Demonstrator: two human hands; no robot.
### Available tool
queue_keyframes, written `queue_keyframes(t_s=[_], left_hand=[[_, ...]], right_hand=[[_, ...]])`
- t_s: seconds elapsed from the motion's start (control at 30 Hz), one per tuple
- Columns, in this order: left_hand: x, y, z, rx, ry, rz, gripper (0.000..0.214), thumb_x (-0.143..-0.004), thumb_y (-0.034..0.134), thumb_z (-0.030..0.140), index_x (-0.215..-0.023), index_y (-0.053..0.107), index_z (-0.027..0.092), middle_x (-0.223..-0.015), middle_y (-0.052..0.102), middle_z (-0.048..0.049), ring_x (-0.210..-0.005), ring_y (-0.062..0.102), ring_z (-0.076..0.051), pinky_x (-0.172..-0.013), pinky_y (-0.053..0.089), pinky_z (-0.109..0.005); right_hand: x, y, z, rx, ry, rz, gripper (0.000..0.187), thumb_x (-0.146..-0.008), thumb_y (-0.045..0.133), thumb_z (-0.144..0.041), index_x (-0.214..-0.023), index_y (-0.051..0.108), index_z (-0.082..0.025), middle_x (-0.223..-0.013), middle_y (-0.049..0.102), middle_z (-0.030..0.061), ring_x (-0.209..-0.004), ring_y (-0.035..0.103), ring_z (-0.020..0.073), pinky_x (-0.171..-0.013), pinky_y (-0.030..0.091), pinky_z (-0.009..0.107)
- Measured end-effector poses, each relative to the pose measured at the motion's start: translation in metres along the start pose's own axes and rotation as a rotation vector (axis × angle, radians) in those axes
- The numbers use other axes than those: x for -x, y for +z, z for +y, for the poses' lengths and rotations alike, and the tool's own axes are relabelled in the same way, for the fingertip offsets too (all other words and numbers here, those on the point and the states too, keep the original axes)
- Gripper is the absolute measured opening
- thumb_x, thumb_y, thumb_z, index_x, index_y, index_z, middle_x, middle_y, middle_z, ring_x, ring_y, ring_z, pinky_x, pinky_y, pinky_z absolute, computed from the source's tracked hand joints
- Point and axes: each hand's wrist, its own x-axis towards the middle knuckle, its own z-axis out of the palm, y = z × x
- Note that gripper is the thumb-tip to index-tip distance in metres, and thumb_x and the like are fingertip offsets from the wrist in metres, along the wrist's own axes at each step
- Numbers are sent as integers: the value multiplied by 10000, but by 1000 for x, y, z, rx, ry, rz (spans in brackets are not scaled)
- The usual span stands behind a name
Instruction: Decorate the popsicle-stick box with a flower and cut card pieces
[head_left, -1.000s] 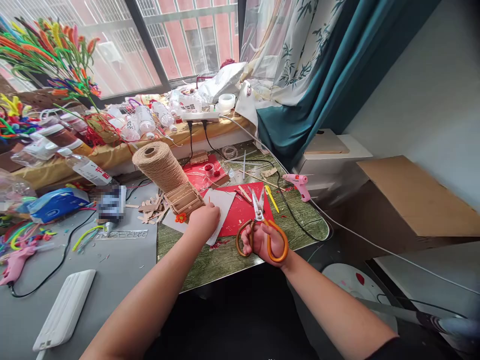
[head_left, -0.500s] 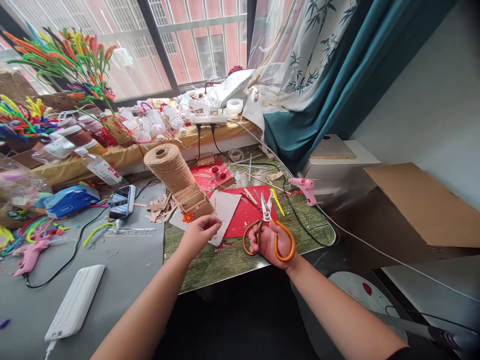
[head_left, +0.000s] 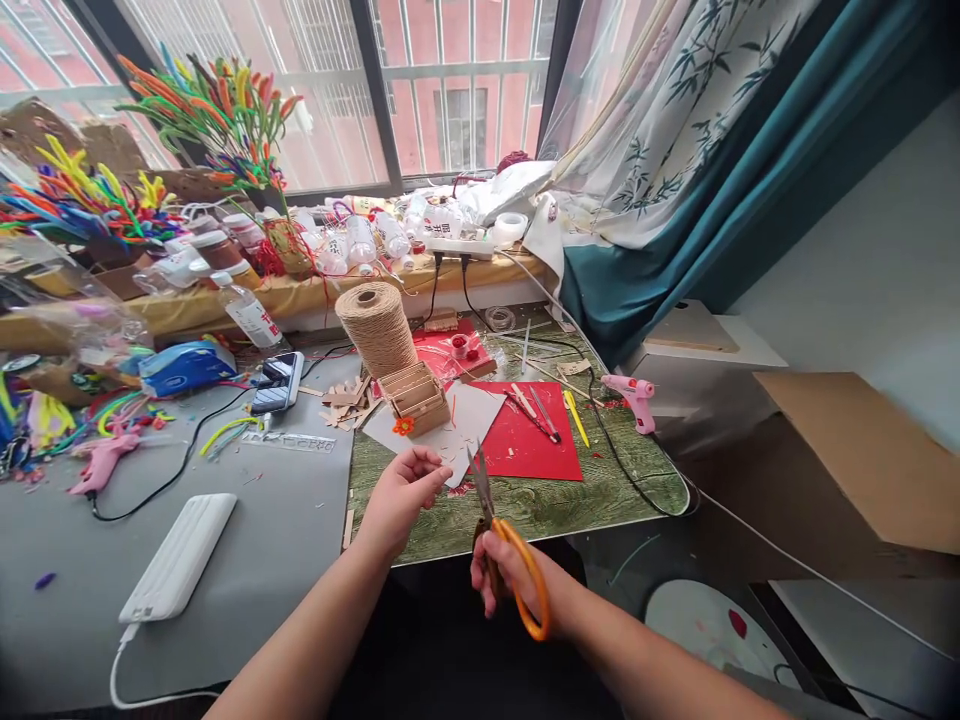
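Note:
My right hand [head_left: 517, 572] is closed around the orange handles of a pair of scissors [head_left: 482, 490], whose blades point up and away from me, slightly parted. To their left, my left hand [head_left: 401, 497] has its thumb and fingers pinched together near the table's front edge; whatever is between the fingertips is too small to make out. Beyond that hand lies a white sheet [head_left: 474, 412] with small scraps on it. A little wooden-stick box [head_left: 414, 397] stands there with an orange flower [head_left: 403, 426] at its front corner.
A twine spool [head_left: 377, 328] stands behind the box. On the red sheet [head_left: 525, 455] lie sticks and a dark pen-like tool. A yellow pen [head_left: 577, 418] and a pink glue gun [head_left: 634, 398] lie to the right, with a black cable nearby. A white power bank [head_left: 180, 555] is at left.
My right hand has drawn the scissors down toward me and left, turning the blades beside my left hand. My left hand stays pinched. The view has shifted left.

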Motion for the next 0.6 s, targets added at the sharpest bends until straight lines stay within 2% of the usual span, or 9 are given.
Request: queue_keyframes(t_s=[0.1, 0.17, 0.3, 0.4, 0.6], left_hand=[[5, 2, 6, -13, 11, -17, 338, -787, 833, 361, -897, 552, 208, -720, 517, 65, -563, 431, -57, -515, 304, -195], [7, 3, 9, -26, 0, -19, 355, -784, 830, 351, -871, 516, 208, -721, 497, 73, -550, 411, -50, -511, 298, -193], [9, 3, 12, -44, -6, 0, 367, -785, 816, 354, -847, 484, 209, -725, 494, 74, -551, 410, -51, -512, 308, -193], [10, 2, 11, -67, 6, -8, 364, -784, 810, 344, -836, 475, 209, -720, 498, 71, -557, 413, -55, -508, 308, -194], [9, 0, 10, -82, -8, -29, 365, -782, 809, 342, -812, 473, 203, -709, 497, 67, -555, 395, -53, -508, 305, -193]], right_hand=[[7, 8, -10, 276, 43, 43, 684, -870, 443, -877, -907, 494, -195, -698, 572, -19, -541, 529, 113, -578, 417, 267], [9, 8, -16, 364, 45, 57, 695, -873, 419, -886, -935, 485, -197, -733, 575, -12, -572, 537, 118, -584, 419, 267], [10, 9, -21, 428, 55, 29, 690, -881, 409, -882, -979, 471, -202, -848, 594, 9, -615, 568, 119, -598, 438, 269], [10, 13, -23, 451, 80, 12, 697, -878, 384, -893, -967, 464, -206, -813, 573, -4, -600, 557, 115, -591, 436, 267], [5, 20, -23, 433, 125, 84, 670, -883, 369, -888, -891, 435, -221, -737, 528, -35, -541, 534, 106, -546, 423, 255]])
